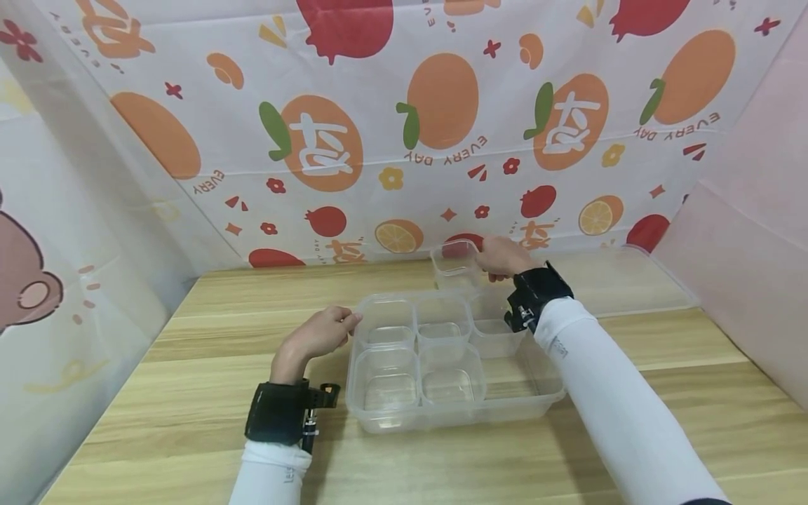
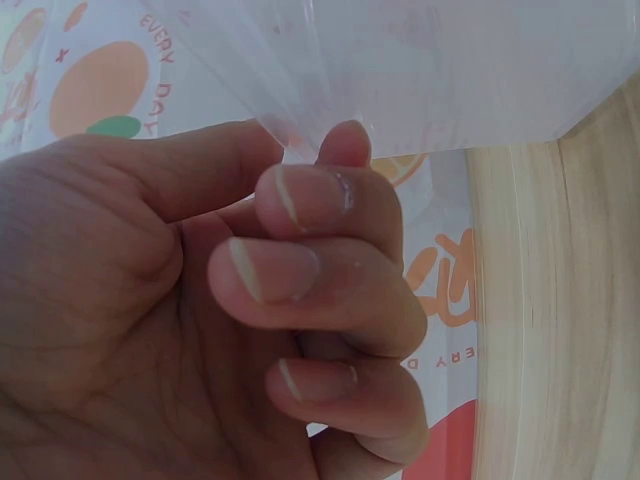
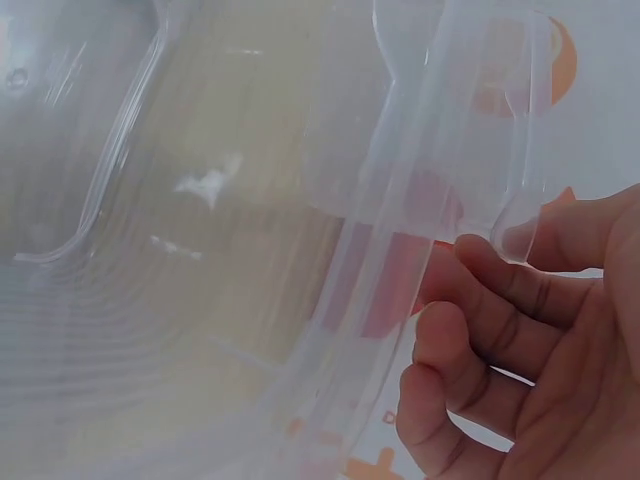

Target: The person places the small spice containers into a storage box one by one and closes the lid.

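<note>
A large clear plastic box (image 1: 454,415) sits on the wooden table, with several small clear containers inside it, such as the front left one (image 1: 387,382) and the back right one (image 1: 499,337). My left hand (image 1: 320,331) pinches the large box at its far left corner; in the left wrist view its thumb and index fingertip meet at the plastic edge (image 2: 300,140). Beyond the box's far side, my right hand (image 1: 503,258) holds another small clear container (image 1: 456,265) by its right rim. The right wrist view shows thumb and index finger pinching that rim (image 3: 515,225).
A flat clear plastic lid (image 1: 631,284) lies at the back right of the table (image 1: 189,393). A fruit-printed cloth (image 1: 391,133) hangs along the far edge. Pale cloths stand at the left (image 1: 95,231) and right (image 1: 757,210).
</note>
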A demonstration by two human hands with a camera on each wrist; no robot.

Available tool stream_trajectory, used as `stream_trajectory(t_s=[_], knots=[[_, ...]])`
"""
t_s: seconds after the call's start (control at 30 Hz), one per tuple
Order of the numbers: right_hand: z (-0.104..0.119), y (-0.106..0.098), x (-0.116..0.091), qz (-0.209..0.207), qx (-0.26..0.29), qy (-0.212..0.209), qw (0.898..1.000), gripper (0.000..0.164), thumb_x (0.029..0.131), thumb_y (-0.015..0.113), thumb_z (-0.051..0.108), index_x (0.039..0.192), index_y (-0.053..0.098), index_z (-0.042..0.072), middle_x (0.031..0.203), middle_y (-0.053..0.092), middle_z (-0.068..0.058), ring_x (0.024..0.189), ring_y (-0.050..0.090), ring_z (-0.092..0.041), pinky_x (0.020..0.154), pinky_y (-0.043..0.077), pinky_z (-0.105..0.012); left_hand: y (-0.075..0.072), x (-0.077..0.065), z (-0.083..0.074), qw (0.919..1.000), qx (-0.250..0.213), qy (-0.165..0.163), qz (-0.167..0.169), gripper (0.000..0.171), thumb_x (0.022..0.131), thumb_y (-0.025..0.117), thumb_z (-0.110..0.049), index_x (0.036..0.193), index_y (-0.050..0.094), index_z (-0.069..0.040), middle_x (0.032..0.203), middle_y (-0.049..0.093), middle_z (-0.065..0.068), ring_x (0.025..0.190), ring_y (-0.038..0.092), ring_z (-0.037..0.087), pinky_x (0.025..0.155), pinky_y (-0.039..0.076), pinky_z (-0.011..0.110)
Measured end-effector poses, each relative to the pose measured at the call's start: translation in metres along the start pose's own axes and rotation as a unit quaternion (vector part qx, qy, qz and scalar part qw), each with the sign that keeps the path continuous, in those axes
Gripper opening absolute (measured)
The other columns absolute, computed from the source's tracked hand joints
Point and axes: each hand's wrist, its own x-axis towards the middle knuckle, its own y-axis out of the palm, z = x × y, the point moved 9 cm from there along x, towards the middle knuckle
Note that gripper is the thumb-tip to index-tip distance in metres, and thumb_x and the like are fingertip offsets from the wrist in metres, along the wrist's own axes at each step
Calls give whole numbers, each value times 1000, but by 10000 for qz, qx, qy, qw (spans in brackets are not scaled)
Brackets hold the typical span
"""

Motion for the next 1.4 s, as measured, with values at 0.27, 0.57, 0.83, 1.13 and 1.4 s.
stream_trajectory(t_s=[0.27,0.57,0.83,1.13,1.4], knots=[[-2,-7,0,-118,-191,-216,9995,38,106,49,26,95,66,-6,64,54,-8,58,53,-24,56,41,-30,0,1,1,10000,-29,-14,24,32,110,40,-17,93,61,1,66,41,2,60,39,17,59,32,32],[-2,-12,0,-236,-203,-355,9989,35,106,48,20,88,65,-4,65,55,-9,63,56,-29,56,39,-30,-1,3,1,10000,-72,11,63,33,110,40,-18,93,60,1,63,39,1,57,37,16,58,31,31],[-2,-15,0,-325,-19,-398,9987,34,104,48,16,76,59,2,62,52,-8,58,52,-26,56,35,-31,-2,3,0,9999,-90,-57,82,33,110,41,-19,99,62,3,64,40,2,58,37,17,58,31,32],[-3,-22,-3,-565,239,-491,9969,37,105,50,21,82,64,-5,62,52,-8,60,52,-30,52,34,-30,-1,3,1,9997,-175,-87,132,32,110,41,-19,92,60,0,63,39,1,55,35,16,57,30,31],[2,-28,-8,-688,130,-719,9950,42,106,50,23,70,59,3,60,51,-7,56,48,-23,53,34,-31,-1,4,1,9998,-164,-24,143,33,110,40,-18,99,62,4,63,38,1,55,35,16,57,30,31]])
